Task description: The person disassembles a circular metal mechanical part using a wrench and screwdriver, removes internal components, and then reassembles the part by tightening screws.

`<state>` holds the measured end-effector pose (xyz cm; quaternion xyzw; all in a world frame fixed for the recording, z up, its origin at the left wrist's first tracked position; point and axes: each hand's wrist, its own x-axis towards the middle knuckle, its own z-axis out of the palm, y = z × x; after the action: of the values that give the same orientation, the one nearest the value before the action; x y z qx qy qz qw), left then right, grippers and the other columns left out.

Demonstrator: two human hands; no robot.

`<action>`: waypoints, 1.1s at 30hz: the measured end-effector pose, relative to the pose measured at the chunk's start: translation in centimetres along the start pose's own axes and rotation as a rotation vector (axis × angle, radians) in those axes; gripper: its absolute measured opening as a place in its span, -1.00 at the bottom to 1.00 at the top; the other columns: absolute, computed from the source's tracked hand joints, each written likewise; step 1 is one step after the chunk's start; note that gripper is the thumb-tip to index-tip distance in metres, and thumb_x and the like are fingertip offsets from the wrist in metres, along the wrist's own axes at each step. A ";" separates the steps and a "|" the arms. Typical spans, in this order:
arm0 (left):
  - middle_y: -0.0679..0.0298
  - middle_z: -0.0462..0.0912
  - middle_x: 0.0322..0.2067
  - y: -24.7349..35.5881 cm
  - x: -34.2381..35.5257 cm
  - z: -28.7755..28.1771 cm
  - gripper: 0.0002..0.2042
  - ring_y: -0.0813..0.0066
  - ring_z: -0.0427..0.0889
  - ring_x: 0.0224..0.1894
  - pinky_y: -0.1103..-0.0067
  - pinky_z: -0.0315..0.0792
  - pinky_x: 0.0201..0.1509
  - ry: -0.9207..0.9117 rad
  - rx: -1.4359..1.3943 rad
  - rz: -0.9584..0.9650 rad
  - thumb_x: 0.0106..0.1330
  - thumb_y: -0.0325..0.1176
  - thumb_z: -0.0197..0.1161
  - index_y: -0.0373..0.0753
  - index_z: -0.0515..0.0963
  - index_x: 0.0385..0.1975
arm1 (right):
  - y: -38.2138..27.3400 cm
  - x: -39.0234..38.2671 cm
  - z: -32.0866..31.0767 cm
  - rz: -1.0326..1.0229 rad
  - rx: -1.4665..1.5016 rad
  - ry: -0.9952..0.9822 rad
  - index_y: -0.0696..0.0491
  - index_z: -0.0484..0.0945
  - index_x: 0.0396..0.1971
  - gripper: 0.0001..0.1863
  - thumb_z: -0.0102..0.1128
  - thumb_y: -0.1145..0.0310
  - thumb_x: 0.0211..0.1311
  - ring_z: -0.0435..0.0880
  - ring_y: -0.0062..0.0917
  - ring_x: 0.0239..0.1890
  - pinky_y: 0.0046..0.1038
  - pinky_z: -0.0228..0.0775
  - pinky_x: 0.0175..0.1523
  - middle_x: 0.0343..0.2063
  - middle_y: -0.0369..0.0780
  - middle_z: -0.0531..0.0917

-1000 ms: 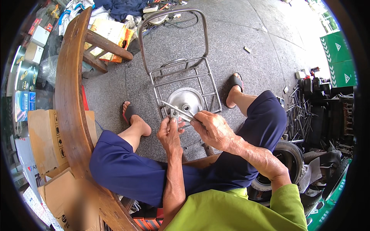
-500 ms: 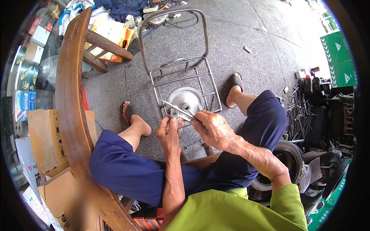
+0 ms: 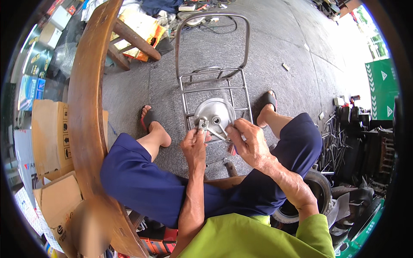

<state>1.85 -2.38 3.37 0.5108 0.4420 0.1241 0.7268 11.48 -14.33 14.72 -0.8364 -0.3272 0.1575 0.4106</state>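
Observation:
My left hand (image 3: 195, 145) pinches a small silver metal lever (image 3: 204, 125), a flat piece with a hole near its upper end, between thumb and fingers. It is held upright over the left part of a round silver hub plate (image 3: 211, 107), which rests on the metal rack frame. Fingers closed, my right hand (image 3: 248, 139) is at the plate's right edge, around a slim metal tool smeared by motion. Something red and blue (image 3: 232, 150) shows under that hand; I cannot tell whether it belongs to the tool. Another slim metal arm (image 3: 222, 131) slants across the plate's lower right.
The tubular rack frame (image 3: 177, 47) stands on the grey floor between my feet. A wooden bench (image 3: 84, 90) curves along the left, beside cardboard boxes (image 3: 49, 137). At right lie a tyre (image 3: 323, 189), loose metal tools (image 3: 340, 144) and a green panel (image 3: 380, 92).
My right hand has drawn rightward from the lever, and its tool no longer crosses the lever's top. My left hand still holds the lever. The whole view has shifted slightly.

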 end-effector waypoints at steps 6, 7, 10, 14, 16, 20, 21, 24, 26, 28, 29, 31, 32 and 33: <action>0.27 0.72 -0.42 0.5 -0.2 -0.1 -0.78 0.57 0.68 -0.44 0.67 0.38 -0.42 0.009 -0.055 -0.032 0.37 -0.30 0.20 -0.33 0.61 -0.18 | -0.1 0.9 0.0 -0.267 -0.178 0.138 0.16 0.57 -0.34 -0.90 0.29 0.50 0.16 0.60 -0.24 -0.36 -0.31 0.43 -0.26 -0.34 -0.13 0.62; 0.27 0.72 -0.43 0.4 -0.1 -0.2 -0.78 0.58 0.68 -0.44 0.68 0.39 -0.42 -0.002 -0.059 -0.022 0.37 -0.29 0.20 -0.32 0.62 -0.18 | -0.5 0.8 -0.1 -0.303 -0.214 0.148 0.16 0.59 -0.30 -0.87 0.30 0.51 0.14 0.61 -0.25 -0.33 -0.31 0.45 -0.23 -0.31 -0.14 0.64; 0.29 0.71 -0.46 -0.2 0.2 -0.2 -0.81 0.59 0.67 -0.47 0.69 0.39 -0.43 0.015 -0.064 0.009 0.37 -0.31 0.21 -0.31 0.63 -0.23 | -1.1 0.1 -0.1 -0.398 -0.199 0.122 0.18 0.59 -0.16 -0.72 0.33 0.56 0.08 0.65 -0.25 -0.27 -0.35 0.50 -0.21 -0.16 -0.12 0.64; 0.33 0.68 -0.51 -0.6 0.1 0.0 -0.85 0.64 0.63 -0.49 0.70 0.38 -0.46 0.027 -0.124 0.071 0.36 -0.37 0.20 -0.31 0.64 -0.26 | -2.0 -1.1 0.5 -0.602 -0.229 0.106 0.22 0.58 -0.12 -0.62 0.38 0.55 -0.02 0.67 -0.29 -0.30 -0.37 0.53 -0.30 -0.08 -0.08 0.63; 0.38 0.62 -0.55 -0.5 -0.1 0.0 -0.85 0.69 0.55 -0.52 0.71 0.35 -0.48 0.027 -0.109 0.104 0.36 -0.37 0.21 -0.33 0.63 -0.28 | -2.2 -1.6 1.4 -0.659 -0.204 0.107 0.23 0.58 -0.13 -0.59 0.40 0.56 -0.07 0.67 -0.31 -0.30 -0.38 0.55 -0.30 -0.08 -0.06 0.63; 0.37 0.56 -0.59 -0.8 0.1 -0.4 -0.85 0.70 0.48 -0.56 0.70 0.36 -0.48 0.013 -0.105 0.198 0.36 -0.42 0.19 -0.40 0.61 -0.33 | -2.6 -2.3 3.0 -0.597 -0.171 0.042 0.22 0.55 -0.10 -0.55 0.37 0.60 -0.11 0.66 -0.30 -0.27 -0.36 0.55 -0.26 -0.07 -0.09 0.60; 0.33 0.60 -0.59 -0.8 0.0 -0.4 -0.85 0.67 0.54 -0.56 0.69 0.40 -0.47 0.010 -0.119 0.200 0.36 -0.44 0.19 -0.41 0.61 -0.34 | -2.3 -2.2 3.3 -0.568 -0.174 0.031 0.21 0.55 -0.08 -0.54 0.37 0.60 -0.11 0.65 -0.29 -0.27 -0.36 0.55 -0.26 -0.07 -0.10 0.60; 0.34 0.59 -0.58 -0.5 -0.1 -0.2 -0.86 0.69 0.53 -0.53 0.70 0.40 -0.45 0.018 -0.151 0.176 0.36 -0.45 0.17 -0.39 0.61 -0.35 | -1.3 -1.8 4.1 -0.502 -0.170 0.021 0.19 0.53 -0.05 -0.55 0.34 0.60 -0.05 0.64 -0.24 -0.25 -0.35 0.54 -0.25 -0.06 -0.12 0.59; 0.34 0.60 -0.56 -0.2 -0.2 -0.1 -0.86 0.69 0.53 -0.51 0.70 0.39 -0.44 0.003 -0.146 0.175 0.37 -0.45 0.17 -0.39 0.61 -0.34 | -1.5 -1.8 3.8 -0.525 -0.126 0.083 0.19 0.54 -0.07 -0.58 0.34 0.61 -0.03 0.64 -0.24 -0.26 -0.35 0.54 -0.25 -0.06 -0.11 0.59; 0.34 0.60 -0.55 -0.3 -0.2 -0.1 -0.85 0.69 0.52 -0.51 0.70 0.38 -0.43 0.005 -0.157 0.156 0.38 -0.44 0.16 -0.38 0.61 -0.33 | -2.1 -2.1 3.2 -0.523 -0.100 0.125 0.19 0.55 -0.10 -0.61 0.33 0.64 -0.01 0.65 -0.25 -0.27 -0.36 0.54 -0.25 -0.07 -0.10 0.60; 0.34 0.60 -0.55 -0.4 -0.1 0.0 -0.84 0.70 0.51 -0.51 0.70 0.37 -0.43 0.012 -0.172 0.136 0.38 -0.43 0.16 -0.39 0.61 -0.33 | -2.0 -2.1 3.2 -0.512 -0.098 0.143 0.20 0.55 -0.11 -0.61 0.33 0.65 -0.01 0.65 -0.26 -0.28 -0.36 0.54 -0.25 -0.08 -0.10 0.61; 0.35 0.61 -0.55 -0.4 -0.2 0.2 -0.83 0.71 0.49 -0.53 0.71 0.36 -0.43 0.030 -0.178 0.095 0.39 -0.39 0.16 -0.37 0.62 -0.30 | -1.9 -2.2 3.2 -0.481 -0.094 0.184 0.20 0.56 -0.12 -0.62 0.33 0.66 -0.03 0.66 -0.27 -0.29 -0.36 0.54 -0.25 -0.10 -0.09 0.62; 0.36 0.61 -0.54 -0.4 -0.3 0.3 -0.82 0.72 0.47 -0.53 0.72 0.35 -0.43 0.043 -0.171 0.075 0.40 -0.36 0.17 -0.35 0.62 -0.28 | -1.7 -2.4 3.3 -0.394 -0.076 0.194 0.21 0.57 -0.16 -0.70 0.30 0.65 0.05 0.67 -0.26 -0.27 -0.37 0.55 -0.24 -0.14 -0.08 0.64; 0.37 0.62 -0.53 -0.3 -0.4 0.4 -0.81 0.74 0.46 -0.54 0.73 0.35 -0.43 0.057 -0.163 0.056 0.40 -0.33 0.17 -0.32 0.63 -0.26 | -1.5 -2.6 3.6 -0.355 -0.053 0.236 0.21 0.57 -0.17 -0.73 0.29 0.64 0.08 0.68 -0.26 -0.26 -0.37 0.55 -0.22 -0.15 -0.08 0.64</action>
<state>1.88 -3.03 3.30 0.4585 0.4364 0.1942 0.7494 7.08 -13.32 13.70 -0.7887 -0.4232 -0.0251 0.4452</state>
